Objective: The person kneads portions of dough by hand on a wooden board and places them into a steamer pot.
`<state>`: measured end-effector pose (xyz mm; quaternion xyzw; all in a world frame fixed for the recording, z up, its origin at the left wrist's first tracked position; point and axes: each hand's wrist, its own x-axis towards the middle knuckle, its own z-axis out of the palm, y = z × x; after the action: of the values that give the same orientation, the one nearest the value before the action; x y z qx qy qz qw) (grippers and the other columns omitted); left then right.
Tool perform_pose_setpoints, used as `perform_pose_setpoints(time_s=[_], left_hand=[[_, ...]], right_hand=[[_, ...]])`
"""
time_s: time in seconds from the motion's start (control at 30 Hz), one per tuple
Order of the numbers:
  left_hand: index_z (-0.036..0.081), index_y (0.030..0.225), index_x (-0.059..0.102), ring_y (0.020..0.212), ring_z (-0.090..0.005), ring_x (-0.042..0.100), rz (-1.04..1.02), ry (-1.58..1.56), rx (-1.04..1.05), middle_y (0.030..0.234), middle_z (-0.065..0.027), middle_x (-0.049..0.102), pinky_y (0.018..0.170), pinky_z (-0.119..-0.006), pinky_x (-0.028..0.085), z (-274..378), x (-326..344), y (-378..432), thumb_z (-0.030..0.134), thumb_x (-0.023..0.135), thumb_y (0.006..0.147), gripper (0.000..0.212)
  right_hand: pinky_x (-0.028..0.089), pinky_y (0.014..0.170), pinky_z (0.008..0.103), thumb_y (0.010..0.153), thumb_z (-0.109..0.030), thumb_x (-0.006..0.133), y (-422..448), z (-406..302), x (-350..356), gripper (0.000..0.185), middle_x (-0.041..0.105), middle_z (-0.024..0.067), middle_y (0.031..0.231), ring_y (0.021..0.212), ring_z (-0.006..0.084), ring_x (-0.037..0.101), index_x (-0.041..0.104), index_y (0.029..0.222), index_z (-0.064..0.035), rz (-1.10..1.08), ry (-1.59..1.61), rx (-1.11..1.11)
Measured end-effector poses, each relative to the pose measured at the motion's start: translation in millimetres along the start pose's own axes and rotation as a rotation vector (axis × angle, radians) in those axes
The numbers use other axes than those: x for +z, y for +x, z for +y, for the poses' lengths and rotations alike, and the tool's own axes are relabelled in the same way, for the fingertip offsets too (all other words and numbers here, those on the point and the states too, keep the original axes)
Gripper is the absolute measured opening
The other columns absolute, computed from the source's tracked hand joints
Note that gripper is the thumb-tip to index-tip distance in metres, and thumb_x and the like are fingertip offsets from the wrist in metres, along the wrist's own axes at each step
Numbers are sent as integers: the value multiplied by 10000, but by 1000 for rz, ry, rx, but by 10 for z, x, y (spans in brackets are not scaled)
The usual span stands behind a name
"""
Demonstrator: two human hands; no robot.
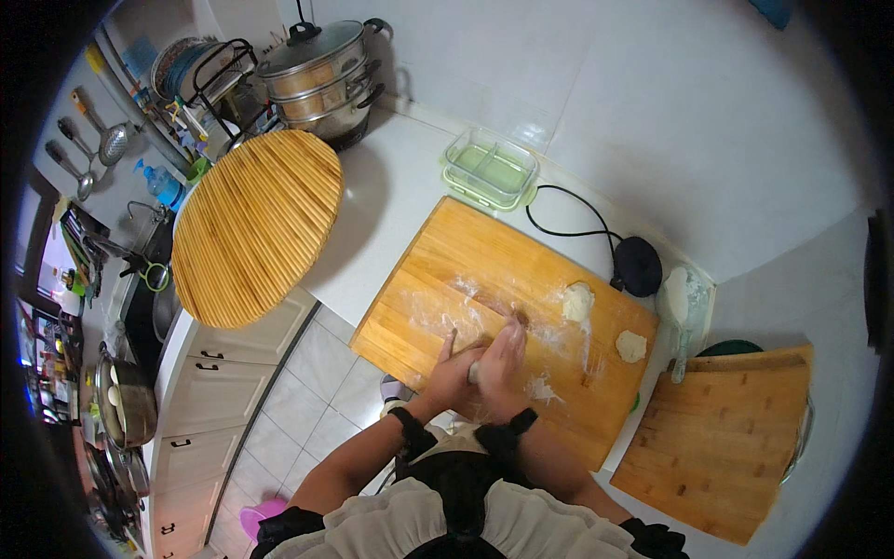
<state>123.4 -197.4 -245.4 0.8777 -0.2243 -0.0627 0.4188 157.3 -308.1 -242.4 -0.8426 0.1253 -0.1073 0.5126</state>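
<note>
My left hand (450, 381) and my right hand (501, 360) are brought together low over a floured wooden board (454, 244). A small pale piece of dough (474, 372) shows between them, mostly hidden by the palms. One finger of the left hand points away from the others. To the right of my hands, a lump of dough (578, 302) rests on the board. Farther right, near the board's edge, lies a flat round piece of dough (631, 346). White flour is smeared around my hands.
A round slatted tray (258, 230) overhangs the counter edge at left. Behind the board are a lidded glass container (492, 168), a black corded device (637, 266) and a stacked steamer pot (318, 77). A flour scoop (676, 300) and another wooden board (719, 433) lie right.
</note>
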Motion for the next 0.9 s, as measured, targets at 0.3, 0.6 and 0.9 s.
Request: perform_pose_setpoints(time_s=[0.3,0.6,0.9], left_hand=[[56,1437,182,1391,-380,-28,29,134,-146,1462,-216,233,1070,-566,-6,191,-500,405,509,666,716,979],[64,1308,402,1307,-342,322,-9,-320,-94,1372,-188,390,1111,-459,115,76,-145,89,221,689,744,652],[-23,1424,104,1384,-386,53,-20,199,-121,1477,-250,120,1087,-532,-11,142,-542,447,485,672,746,1020]], right_hand=[[107,1099,502,908,-256,421,621,-304,-106,454,335,158,1405,1337,326,233,401,1280,4,-188,-548,-692],[77,1107,474,945,-325,323,-31,-312,-64,542,226,218,1451,1367,345,149,283,1366,14,-94,-64,17],[107,1103,500,884,-225,427,649,-251,-99,428,342,145,1412,1352,319,219,452,1270,-42,-157,-443,-680]])
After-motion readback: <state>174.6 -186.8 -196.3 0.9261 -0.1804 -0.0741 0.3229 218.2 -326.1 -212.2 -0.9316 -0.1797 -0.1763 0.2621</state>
